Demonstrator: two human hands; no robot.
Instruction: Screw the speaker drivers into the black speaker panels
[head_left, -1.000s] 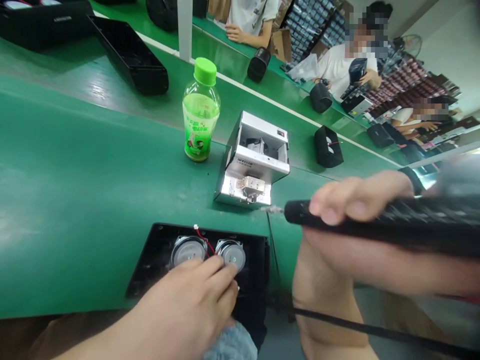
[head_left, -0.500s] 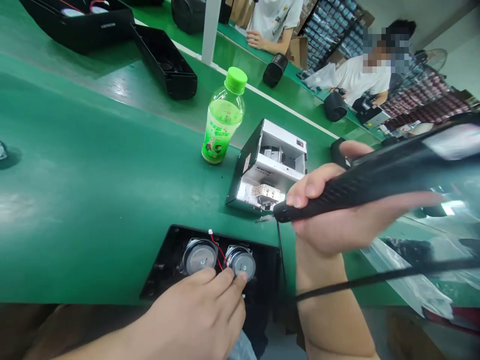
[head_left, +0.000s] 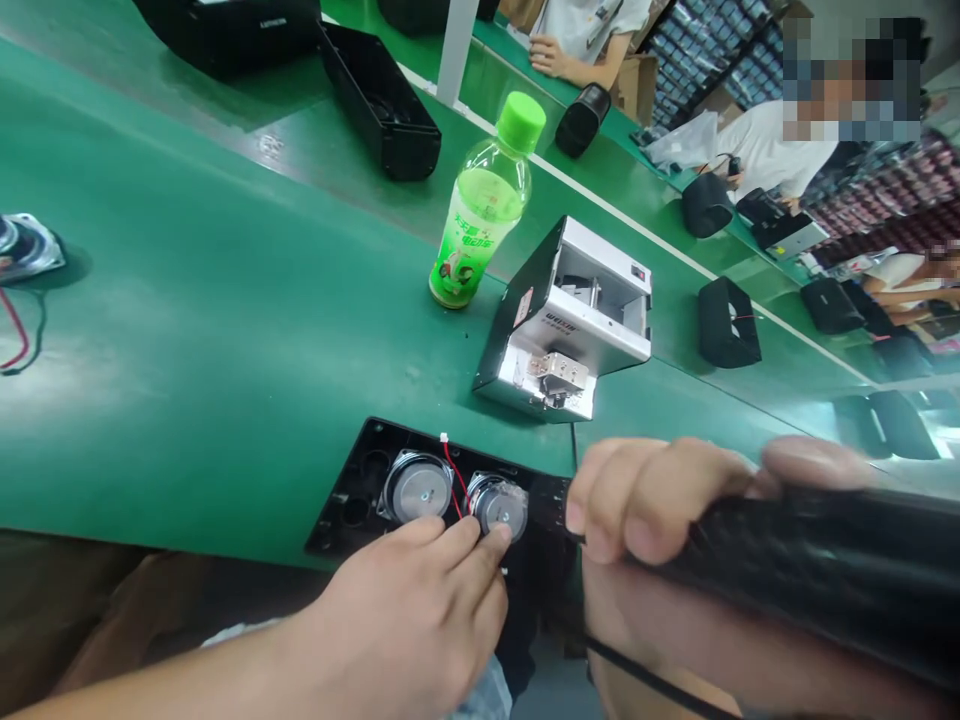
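Note:
My left hand [head_left: 420, 610] presses its closed fingertips on the right-hand speaker driver [head_left: 501, 512], a round silver unit. It lies beside a second speaker driver [head_left: 420, 490] in a black speaker panel [head_left: 346, 500] at the table's near edge. Red wires [head_left: 453, 466] with a white plug run between the two drivers. Wrapped round a black corded electric screwdriver [head_left: 795, 560], my right hand [head_left: 660, 500] holds it nearly level. Its front end reaches the right edge of that driver; the exact contact of the bit is hard to make out.
Behind the panel stand a silver-and-black machine [head_left: 574, 320] and a green-capped drink bottle [head_left: 480, 215]. Another speaker driver [head_left: 30, 245] lies at far left. Black speaker housings [head_left: 386, 105] sit at the back. Co-workers [head_left: 585, 40] sit across the green table [head_left: 225, 350].
My right hand has brought the screwdriver down and toward me, from in front of the machine to the right-hand driver. My left hand stays on that driver. The camera view has shifted left.

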